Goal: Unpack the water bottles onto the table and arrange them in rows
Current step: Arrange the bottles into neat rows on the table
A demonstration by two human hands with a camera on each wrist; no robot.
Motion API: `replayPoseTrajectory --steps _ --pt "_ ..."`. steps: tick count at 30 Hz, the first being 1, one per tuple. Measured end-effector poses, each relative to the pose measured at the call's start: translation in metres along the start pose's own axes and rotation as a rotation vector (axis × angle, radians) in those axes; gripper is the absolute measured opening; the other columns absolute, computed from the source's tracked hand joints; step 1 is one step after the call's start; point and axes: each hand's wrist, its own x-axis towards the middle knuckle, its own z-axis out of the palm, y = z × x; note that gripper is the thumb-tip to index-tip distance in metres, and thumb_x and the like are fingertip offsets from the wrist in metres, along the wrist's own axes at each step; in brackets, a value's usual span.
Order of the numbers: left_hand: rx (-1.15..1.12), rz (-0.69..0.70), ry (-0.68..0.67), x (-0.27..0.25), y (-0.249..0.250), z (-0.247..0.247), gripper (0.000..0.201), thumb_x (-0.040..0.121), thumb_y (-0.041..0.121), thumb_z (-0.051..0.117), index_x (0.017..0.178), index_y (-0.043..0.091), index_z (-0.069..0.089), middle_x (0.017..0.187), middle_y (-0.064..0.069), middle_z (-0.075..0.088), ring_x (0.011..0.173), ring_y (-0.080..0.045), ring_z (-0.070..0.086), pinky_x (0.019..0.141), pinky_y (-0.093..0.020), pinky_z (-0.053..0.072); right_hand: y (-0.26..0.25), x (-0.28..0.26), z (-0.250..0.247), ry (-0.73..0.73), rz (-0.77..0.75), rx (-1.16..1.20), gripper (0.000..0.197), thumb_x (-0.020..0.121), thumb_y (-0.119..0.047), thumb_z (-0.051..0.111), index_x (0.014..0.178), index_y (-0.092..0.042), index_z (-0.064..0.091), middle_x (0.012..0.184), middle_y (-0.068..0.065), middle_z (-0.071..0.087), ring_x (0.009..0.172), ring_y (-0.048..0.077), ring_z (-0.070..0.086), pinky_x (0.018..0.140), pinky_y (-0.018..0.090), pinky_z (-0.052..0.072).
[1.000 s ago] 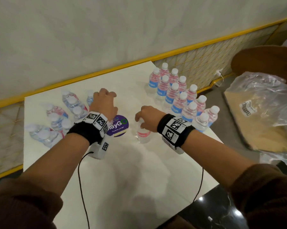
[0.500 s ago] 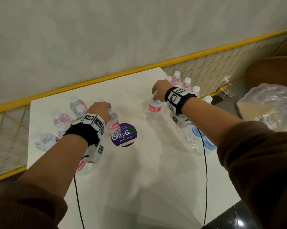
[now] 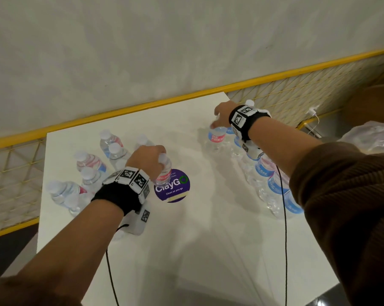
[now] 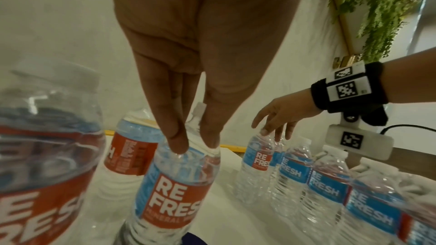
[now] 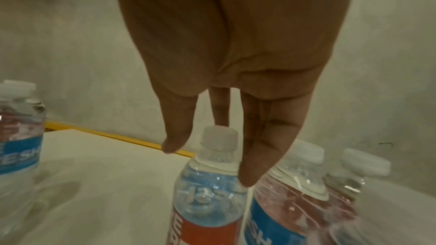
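Note:
Clear water bottles with red-and-blue "REFRESH" labels stand on the white table [image 3: 208, 239]. A loose cluster [image 3: 89, 171] stands at the left, and rows [image 3: 268, 173] run along the right edge. My left hand [image 3: 157, 157] [image 4: 194, 144] pinches the neck of one bottle [image 3: 164, 173] [image 4: 174, 193] from above, at the edge of a purple sticker. My right hand [image 3: 217, 122] [image 5: 212, 159] hovers over the far bottle [image 3: 216, 138] [image 5: 207, 193] of the right rows. Its fingers are straight and spread round the cap, the thumb clear of it.
The round purple "ClayGo" sticker [image 3: 173, 186] lies mid-table. A yellow rail and mesh fence [image 3: 142, 104] border the table's far and left sides below a plain wall. Crumpled plastic wrap [image 3: 376, 135] lies off the table's right side. Wrist cables trail across the near tabletop.
My right hand carried its bottle to the far end of the right rows and loosened its hold. My left hand took a bottle from the left cluster and holds it by the sticker.

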Motion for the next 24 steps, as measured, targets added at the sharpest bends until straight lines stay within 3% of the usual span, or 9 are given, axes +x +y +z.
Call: replayPoseTrajectory --steps 2,3,5,8,13,19,24 --pt "-0.016 0.052 -0.01 -0.003 0.007 0.003 0.028 0.089 0.016 0.053 0.116 0.016 0.059 0.107 -0.009 0.065 0.1 -0.03 0.061 0.08 -0.034 0.049 0.005 -0.001 0.001 -0.02 0.02 -0.001 0.046 0.081 -0.038 0.069 0.109 -0.001 0.064 0.102 0.014 0.066 0.086 0.03 0.06 0.071 0.032 0.049" --pt "-0.019 0.079 -0.023 -0.003 0.011 0.004 0.024 0.09 0.013 0.05 0.112 0.014 0.059 0.101 -0.01 0.065 0.096 -0.03 0.062 0.074 -0.031 0.047 0.007 -0.002 0.0 -0.029 0.012 -0.008 0.04 0.081 -0.03 0.07 0.109 -0.001 0.065 0.096 0.013 0.065 0.083 0.029 0.059 0.068 0.03 0.046" --pt "-0.043 0.119 -0.044 -0.003 0.019 0.005 0.018 0.09 0.013 0.049 0.105 0.013 0.059 0.097 -0.01 0.066 0.09 -0.029 0.062 0.069 -0.028 0.042 0.011 -0.002 -0.005 -0.035 -0.014 -0.031 0.037 0.083 -0.016 0.068 0.117 -0.005 0.064 0.109 0.013 0.065 0.097 0.029 0.061 0.074 0.031 0.047" --pt "-0.07 0.144 -0.066 -0.003 0.033 0.007 0.02 0.089 0.014 0.052 0.107 0.015 0.06 0.101 -0.009 0.067 0.092 -0.029 0.061 0.073 -0.032 0.047 0.018 -0.004 -0.007 -0.04 -0.055 -0.027 0.044 0.085 -0.004 0.063 0.128 -0.014 0.058 0.131 0.012 0.054 0.118 0.028 0.054 0.083 0.029 0.044" --pt "-0.025 0.156 -0.073 0.001 0.047 0.007 0.025 0.09 0.016 0.052 0.113 0.015 0.059 0.108 -0.011 0.066 0.1 -0.03 0.06 0.082 -0.034 0.049 0.021 -0.002 -0.005 -0.018 -0.072 -0.023 0.045 0.086 -0.012 0.065 0.13 -0.014 0.056 0.134 0.011 0.051 0.122 0.027 0.05 0.091 0.031 0.044" --pt "-0.038 0.13 -0.074 0.003 0.039 0.006 0.019 0.089 0.016 0.054 0.106 0.012 0.061 0.103 -0.01 0.067 0.095 -0.029 0.06 0.074 -0.029 0.043 0.017 -0.003 -0.005 0.031 -0.07 -0.051 0.044 0.087 -0.018 0.066 0.13 -0.012 0.057 0.133 0.009 0.054 0.123 0.026 0.051 0.093 0.031 0.045" --pt "-0.056 0.115 -0.054 0.002 0.04 0.009 0.025 0.089 0.015 0.054 0.114 0.015 0.059 0.108 -0.009 0.067 0.097 -0.029 0.061 0.082 -0.035 0.05 0.013 -0.003 -0.006 0.023 -0.054 -0.066 0.043 0.085 -0.017 0.068 0.126 -0.013 0.06 0.131 0.008 0.056 0.122 0.025 0.051 0.091 0.03 0.045"
